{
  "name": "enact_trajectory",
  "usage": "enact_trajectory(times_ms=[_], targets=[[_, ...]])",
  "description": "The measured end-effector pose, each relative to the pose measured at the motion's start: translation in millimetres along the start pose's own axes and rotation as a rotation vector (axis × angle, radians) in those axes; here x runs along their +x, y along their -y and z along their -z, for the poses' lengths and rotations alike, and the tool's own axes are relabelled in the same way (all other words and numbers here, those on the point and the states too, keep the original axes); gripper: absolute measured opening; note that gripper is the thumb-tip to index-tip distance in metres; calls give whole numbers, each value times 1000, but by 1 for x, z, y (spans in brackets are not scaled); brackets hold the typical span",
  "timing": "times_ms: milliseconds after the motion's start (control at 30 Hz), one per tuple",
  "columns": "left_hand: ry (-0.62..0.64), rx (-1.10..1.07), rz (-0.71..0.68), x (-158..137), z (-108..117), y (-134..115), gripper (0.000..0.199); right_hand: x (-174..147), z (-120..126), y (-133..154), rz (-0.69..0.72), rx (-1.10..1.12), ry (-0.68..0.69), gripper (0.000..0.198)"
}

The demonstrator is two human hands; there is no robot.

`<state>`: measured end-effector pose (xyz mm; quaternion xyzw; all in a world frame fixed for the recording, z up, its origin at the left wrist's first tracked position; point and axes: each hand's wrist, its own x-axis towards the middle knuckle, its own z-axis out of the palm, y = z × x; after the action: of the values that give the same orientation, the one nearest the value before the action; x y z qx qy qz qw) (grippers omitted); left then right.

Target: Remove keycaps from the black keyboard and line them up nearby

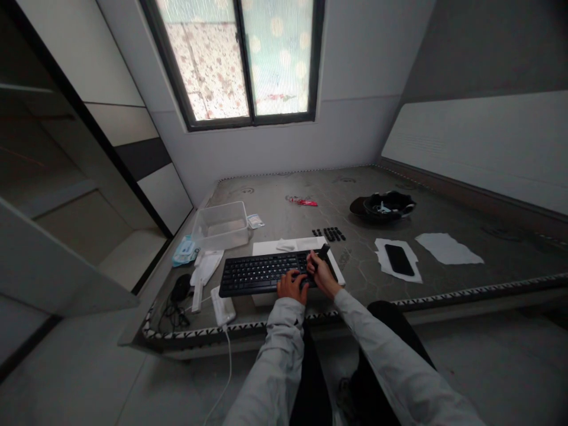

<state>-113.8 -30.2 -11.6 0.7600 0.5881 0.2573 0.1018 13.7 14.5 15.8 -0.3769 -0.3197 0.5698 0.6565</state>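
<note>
A black keyboard lies across a white board or box lid on the bed edge in front of me. My left hand grips the keyboard at its front edge, right of the middle, fingers bent over the keys. Closed in a pinch, my right hand is over the keyboard's right end. It holds a small black tool whose blunt end sticks out past the fingers; the working end is hidden. Just behind the keyboard, several loose black keycaps lie in short rows.
Left of the keyboard are a clear plastic box, a blue packet, a black mouse with its cord and a white power strip. To the right lie a phone on white paper and a black cap. Red-tagged keys lie farther back.
</note>
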Motion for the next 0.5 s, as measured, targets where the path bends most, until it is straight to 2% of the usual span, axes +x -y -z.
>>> enact_trajectory(times_ms=[167,367,500], targets=[[-2,11,10,0,2,-2,27,2,-5,-4,10,-85,24,44],[-14,11,22,-1,2,-4,28,-7,-7,-12,105,-133,-88,48],[-21,11,24,-1,3,-5,24,-11,-5,-16,142,-161,-101,47]])
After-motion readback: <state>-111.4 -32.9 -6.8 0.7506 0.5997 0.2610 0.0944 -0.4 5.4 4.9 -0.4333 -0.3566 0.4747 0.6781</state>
